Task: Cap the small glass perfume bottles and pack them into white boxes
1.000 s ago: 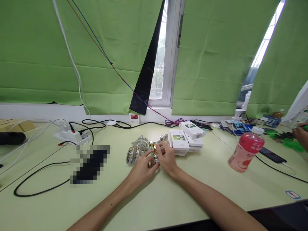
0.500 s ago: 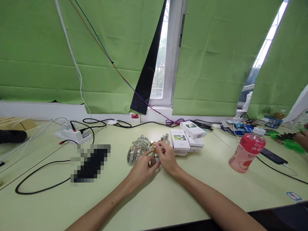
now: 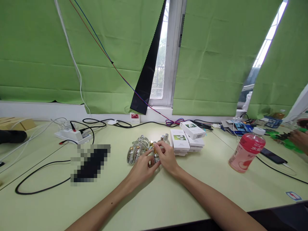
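Several small glass bottles (image 3: 138,150) with silver and gold tops stand grouped near the middle of the pale green table (image 3: 115,205). My left hand (image 3: 145,163) reaches in at their front edge, its fingers curled around a small clear and silver bottle (image 3: 156,157). From the right, my right hand (image 3: 166,155) touches the gold top of that bottle with bent fingers. Both hands meet at this bottle and partly cover it. White boxes (image 3: 181,141) with a green picture are stacked just right of the bottles.
A pink drink bottle (image 3: 247,150) stands at the right, beside a dark phone (image 3: 274,155). A white power strip (image 3: 74,134) and cables lie at the left, near a blurred dark object (image 3: 92,165). Another person's hand (image 3: 299,138) is at the far right edge.
My hands have barely moved around the small bottle. At the far right, the other person's hand has shifted left and a dark round thing has appeared above it.
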